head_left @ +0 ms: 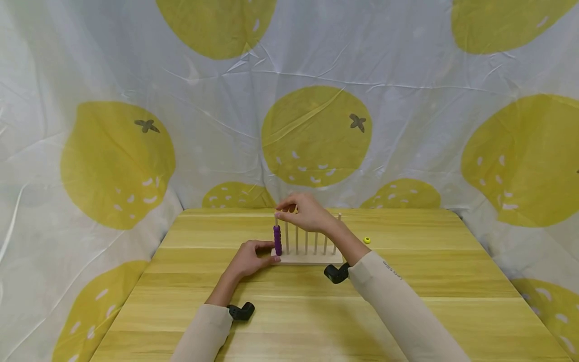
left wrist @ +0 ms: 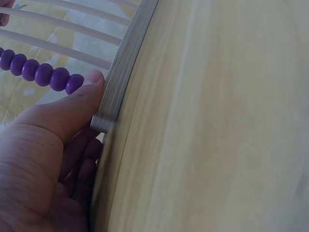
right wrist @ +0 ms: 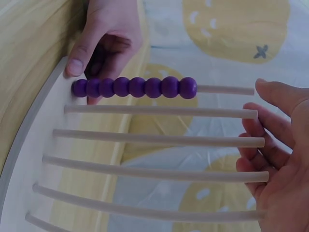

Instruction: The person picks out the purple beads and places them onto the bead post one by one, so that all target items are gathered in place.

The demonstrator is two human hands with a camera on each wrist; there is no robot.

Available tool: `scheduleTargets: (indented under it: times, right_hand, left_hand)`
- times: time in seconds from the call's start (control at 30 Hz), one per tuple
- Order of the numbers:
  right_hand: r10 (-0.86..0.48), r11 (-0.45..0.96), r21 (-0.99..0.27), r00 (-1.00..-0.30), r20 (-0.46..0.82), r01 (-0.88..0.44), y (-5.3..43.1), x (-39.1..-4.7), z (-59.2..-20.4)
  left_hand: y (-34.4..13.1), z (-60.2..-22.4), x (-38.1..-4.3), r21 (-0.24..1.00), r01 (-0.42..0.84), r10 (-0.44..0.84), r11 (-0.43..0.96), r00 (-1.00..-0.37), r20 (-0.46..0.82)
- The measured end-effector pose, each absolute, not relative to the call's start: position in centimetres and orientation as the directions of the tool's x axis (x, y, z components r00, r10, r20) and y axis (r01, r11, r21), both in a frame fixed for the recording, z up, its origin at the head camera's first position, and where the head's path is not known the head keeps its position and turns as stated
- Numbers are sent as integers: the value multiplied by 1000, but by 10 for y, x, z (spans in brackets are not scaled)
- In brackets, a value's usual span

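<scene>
A pale wooden peg rack point(head_left: 312, 260) stands on the table, its upright pegs in a row. Purple beads point(right wrist: 137, 87), several in number, are stacked on the leftmost peg, whose top part is bare. My left hand point(head_left: 251, 259) grips the left end of the base, thumb on its upper face beside the lowest bead and the other fingers at the far side. Above the rack, my right hand point(head_left: 307, 211) hovers with loosely bent fingers and no bead in them. Its thumb tip point(right wrist: 263, 87) is right at the top of the beaded peg; the other fingers are near the neighbouring peg tops.
One yellow bead point(head_left: 367, 240) lies on the wooden table point(head_left: 420, 271), right of the rack. The other pegs point(right wrist: 159, 140) in view carry no beads. A lemon-print cloth point(head_left: 398, 130) hangs behind the table and along its sides.
</scene>
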State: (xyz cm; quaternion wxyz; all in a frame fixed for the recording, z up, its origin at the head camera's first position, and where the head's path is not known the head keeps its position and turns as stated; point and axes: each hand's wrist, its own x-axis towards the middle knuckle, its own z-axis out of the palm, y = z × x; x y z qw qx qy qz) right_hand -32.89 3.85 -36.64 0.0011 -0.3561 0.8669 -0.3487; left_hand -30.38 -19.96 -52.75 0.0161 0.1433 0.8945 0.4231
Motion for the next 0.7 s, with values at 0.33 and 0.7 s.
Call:
scheduleTargets:
  times: [0.33, 0.7]
  right_hand:
    - [-603, 496, -629, -759, 247, -599, 50, -326, -365]
    - [-547, 520, -622, -787, 286, -586, 98, -325, -365]
  left_hand:
    - [-202, -526, -302, 763, 243, 276, 598, -957, 88]
    - [-203, -528, -299, 764, 226, 260, 605, -962, 78]
